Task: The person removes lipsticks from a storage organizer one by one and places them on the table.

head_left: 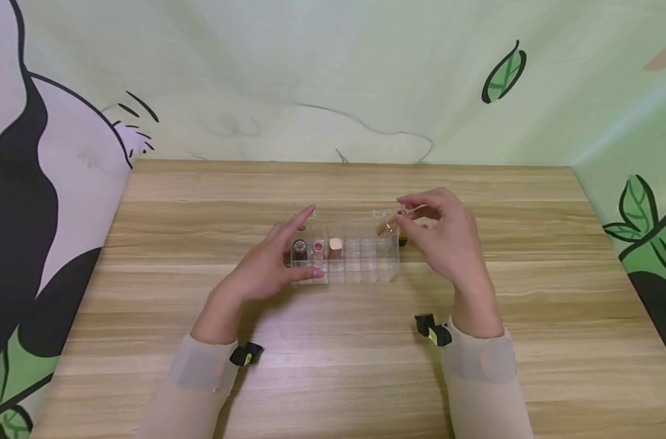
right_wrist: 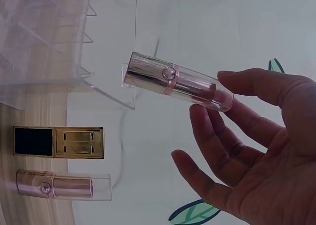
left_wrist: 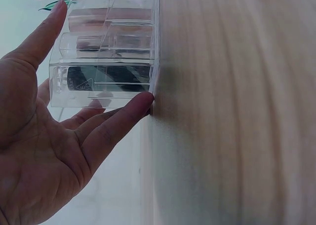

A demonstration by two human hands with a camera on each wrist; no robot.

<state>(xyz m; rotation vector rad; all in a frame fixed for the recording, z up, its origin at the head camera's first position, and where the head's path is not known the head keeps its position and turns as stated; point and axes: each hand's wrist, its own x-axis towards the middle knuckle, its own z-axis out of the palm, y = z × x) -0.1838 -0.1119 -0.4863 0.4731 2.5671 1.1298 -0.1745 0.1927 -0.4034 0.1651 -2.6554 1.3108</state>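
Observation:
A clear compartmented organizer (head_left: 360, 273) stands on the table. My left hand (head_left: 261, 262) spans its left end, thumb along the front and fairly straight fingers at the side and back. A black lipstick (head_left: 300, 249), a pink lipstick (head_left: 318, 249) and a rose-gold one (head_left: 335, 249) stand in its left compartments. My right hand (head_left: 448, 238) pinches another lipstick (right_wrist: 170, 79) by its clear end, tilted over the organizer's back right corner. In the right wrist view its metallic pink end points toward the organizer.
To the right of the organizer, partly behind my right hand, stand a black-and-gold lipstick (right_wrist: 58, 142) and a clear-cased pink lipstick (right_wrist: 64, 186). The wooden table (head_left: 333, 378) meets a printed cloth backdrop (head_left: 333, 79) at its back edge.

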